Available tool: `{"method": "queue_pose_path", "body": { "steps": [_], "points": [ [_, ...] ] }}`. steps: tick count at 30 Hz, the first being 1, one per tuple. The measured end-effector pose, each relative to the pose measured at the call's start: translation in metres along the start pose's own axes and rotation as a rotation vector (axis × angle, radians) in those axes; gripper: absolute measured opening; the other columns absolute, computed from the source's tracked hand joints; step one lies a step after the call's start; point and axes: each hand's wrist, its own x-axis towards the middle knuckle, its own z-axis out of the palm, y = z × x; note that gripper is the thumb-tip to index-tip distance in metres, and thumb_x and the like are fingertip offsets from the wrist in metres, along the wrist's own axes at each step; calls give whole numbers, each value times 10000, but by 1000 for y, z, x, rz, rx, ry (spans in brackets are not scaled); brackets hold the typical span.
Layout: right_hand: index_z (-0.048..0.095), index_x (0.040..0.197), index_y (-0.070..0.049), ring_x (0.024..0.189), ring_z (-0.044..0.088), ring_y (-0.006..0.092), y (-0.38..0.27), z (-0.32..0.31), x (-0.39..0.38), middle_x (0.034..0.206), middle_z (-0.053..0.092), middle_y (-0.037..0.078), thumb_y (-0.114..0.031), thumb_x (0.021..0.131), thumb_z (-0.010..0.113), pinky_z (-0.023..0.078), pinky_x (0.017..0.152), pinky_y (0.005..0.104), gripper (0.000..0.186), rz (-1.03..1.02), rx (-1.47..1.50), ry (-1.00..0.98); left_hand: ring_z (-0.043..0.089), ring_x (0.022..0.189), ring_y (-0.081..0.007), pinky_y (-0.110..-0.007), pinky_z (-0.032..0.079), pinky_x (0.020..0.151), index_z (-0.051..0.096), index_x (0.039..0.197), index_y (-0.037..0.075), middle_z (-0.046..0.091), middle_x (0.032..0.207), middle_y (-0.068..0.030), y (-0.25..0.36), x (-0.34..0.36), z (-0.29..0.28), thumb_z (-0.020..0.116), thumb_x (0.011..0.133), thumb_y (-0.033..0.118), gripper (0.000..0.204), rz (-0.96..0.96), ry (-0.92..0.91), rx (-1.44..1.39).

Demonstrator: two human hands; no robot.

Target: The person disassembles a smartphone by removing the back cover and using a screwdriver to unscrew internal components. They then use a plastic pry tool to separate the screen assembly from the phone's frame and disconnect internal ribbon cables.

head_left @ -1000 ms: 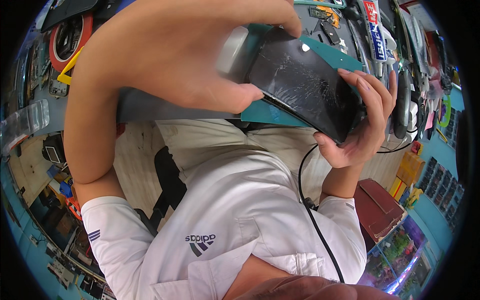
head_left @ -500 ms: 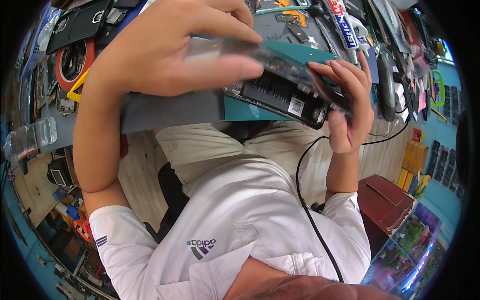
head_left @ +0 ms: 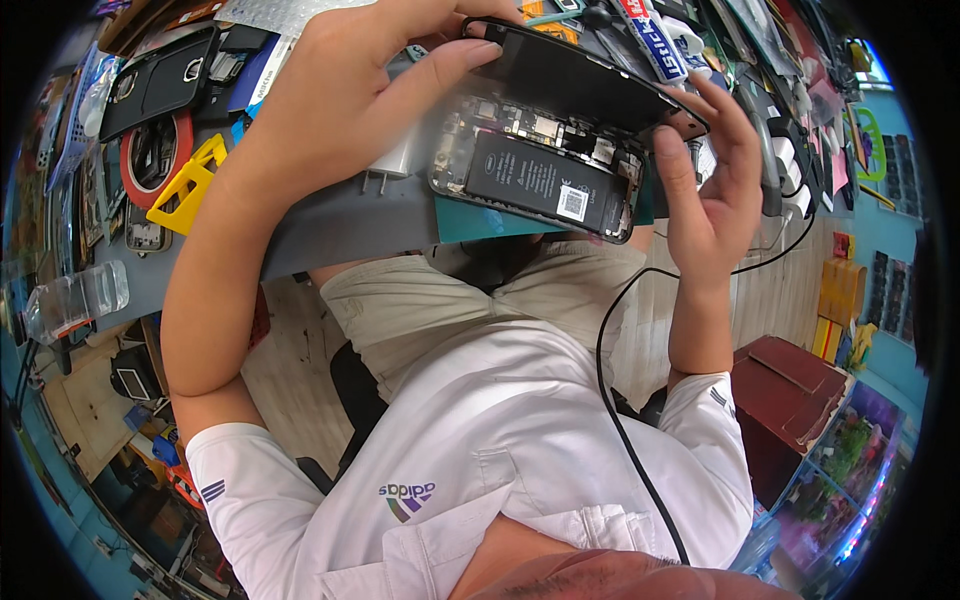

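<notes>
My left hand (head_left: 355,105) grips the left end of a dark phone screen panel (head_left: 555,75), thumb on its face. My right hand (head_left: 715,185) holds the panel's right end with thumb and fingers. The panel is raised like a lid along the far long side of the phone body (head_left: 535,180), which shows a black battery, circuit board and small metal parts inside. The body is over a teal mat (head_left: 465,225) at the desk's front edge. A white plug adapter (head_left: 393,160) is partly hidden beside my left hand.
Red tape roll (head_left: 150,155), yellow plastic piece (head_left: 190,185) and black frame (head_left: 160,80) crowd the desk's left. Glue tube (head_left: 650,40), tools and parts pile at the back and right. A black cable (head_left: 625,440) hangs across my body; a maroon box (head_left: 785,400) stands low at right.
The phone, first closed with cracked glass facing up, has opened: the screen panel has swung up and away, exposing the interior. Both hands moved upward with it.
</notes>
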Motion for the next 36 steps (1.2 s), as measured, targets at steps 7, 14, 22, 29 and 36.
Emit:
{"method": "queue_pose_path", "body": {
  "steps": [7,14,22,29,36],
  "points": [
    [759,1177,-17,943,692,243,-21,-26,-6,1084,752,119,30,917,803,520,910,362,268,-314,-443,-11,713,1025,-121,-273,552,892,641,1289,-18,741,1103,-104,3,-4,2,645,1062,30,232,-180,39,-174],
    [777,1051,-49,727,530,222,-38,-7,-7,804,618,29,8,827,817,371,694,370,235,-325,-481,-303,669,1031,-93,-255,528,921,617,1285,-12,708,1113,-54,12,-1,5,627,1067,11,220,-160,93,-180],
    [753,987,-65,719,559,234,-41,20,-7,787,620,34,-3,856,792,370,679,385,150,-261,-506,-268,654,1029,-79,-240,523,903,610,1300,-5,686,1095,-45,2,-1,2,614,1068,-3,232,-148,48,-295],
    [736,964,-72,717,581,243,-47,30,-11,790,626,36,-24,865,782,376,675,393,120,-252,-626,-229,653,1008,-72,-241,527,875,611,1306,-12,687,1096,-44,1,-1,1,622,1065,0,241,-146,33,-285],
    [707,955,-68,725,596,267,-46,35,-13,805,634,58,-31,876,773,381,687,403,110,-182,-638,-207,664,979,-75,-234,537,853,614,1296,-23,702,1073,-52,3,-1,0,632,1061,8,238,-141,30,-238]
  ]
}}
